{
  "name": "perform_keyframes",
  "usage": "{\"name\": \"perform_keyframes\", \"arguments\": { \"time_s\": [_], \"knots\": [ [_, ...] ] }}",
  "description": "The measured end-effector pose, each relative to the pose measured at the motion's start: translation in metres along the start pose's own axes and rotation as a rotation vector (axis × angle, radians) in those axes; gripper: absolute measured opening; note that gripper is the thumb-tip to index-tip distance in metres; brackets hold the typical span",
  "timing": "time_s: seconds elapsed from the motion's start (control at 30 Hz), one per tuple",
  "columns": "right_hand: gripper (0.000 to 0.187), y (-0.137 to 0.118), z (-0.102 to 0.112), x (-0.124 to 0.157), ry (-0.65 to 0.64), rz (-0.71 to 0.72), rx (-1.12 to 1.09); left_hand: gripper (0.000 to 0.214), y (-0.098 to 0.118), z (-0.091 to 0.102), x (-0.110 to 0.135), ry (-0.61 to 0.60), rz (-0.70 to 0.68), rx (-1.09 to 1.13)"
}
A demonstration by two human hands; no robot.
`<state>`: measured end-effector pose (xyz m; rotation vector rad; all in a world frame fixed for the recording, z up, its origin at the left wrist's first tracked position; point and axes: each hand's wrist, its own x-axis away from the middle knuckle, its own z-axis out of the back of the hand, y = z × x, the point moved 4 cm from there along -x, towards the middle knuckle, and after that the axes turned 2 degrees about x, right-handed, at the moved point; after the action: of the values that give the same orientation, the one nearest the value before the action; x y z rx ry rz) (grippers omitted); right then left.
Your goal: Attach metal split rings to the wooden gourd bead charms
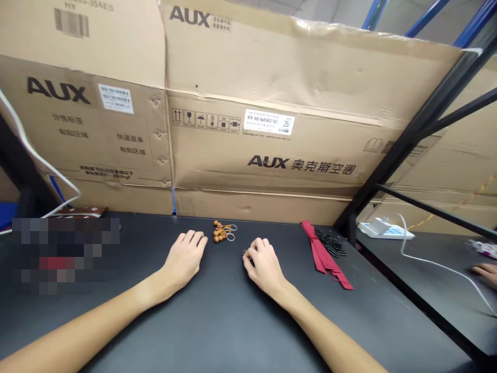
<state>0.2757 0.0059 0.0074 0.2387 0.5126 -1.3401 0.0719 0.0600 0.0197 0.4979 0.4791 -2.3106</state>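
Note:
My left hand (pixel 185 257) rests palm down on the black table, its fingers loosely bent. What lies under its fingertips is hidden, and I see nothing held there. Just right of its fingers lies a small group of keychains (pixel 220 231) with round brown wooden beads and metal rings. My right hand (pixel 264 265) is to the right of them, thumb and forefinger closed in a pinch. A bit of a small metal ring (pixel 245 253) shows at those fingertips; the rest of it is covered by the hand.
Red ribbon strips (pixel 324 254) and a pile of black clips (pixel 332 242) lie on the right. Large cardboard sheets (pixel 264 155) stand behind the table (pixel 229 326). A black metal frame (pixel 404 140) divides off another table with a white device (pixel 384 228) and another person's hand (pixel 487 272).

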Motion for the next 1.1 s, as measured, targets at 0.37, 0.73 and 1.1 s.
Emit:
{"name": "perform_keyframes", "arguments": {
  "time_s": [0.37,0.73,1.1],
  "knots": [
    [0.012,-0.018,0.003,0.003,0.043,0.039,-0.099,0.018,0.031,-0.015,-0.026,-0.008,-0.214,0.185],
    [0.007,-0.03,0.005,0.007,-0.036,0.138,-0.317,0.015,0.044,0.005,0.007,-0.116,-0.044,0.918],
    [0.014,-0.03,0.007,0.009,-0.03,0.113,-0.428,0.023,0.03,-0.007,-0.001,-0.143,0.246,1.143]
  ]
}}
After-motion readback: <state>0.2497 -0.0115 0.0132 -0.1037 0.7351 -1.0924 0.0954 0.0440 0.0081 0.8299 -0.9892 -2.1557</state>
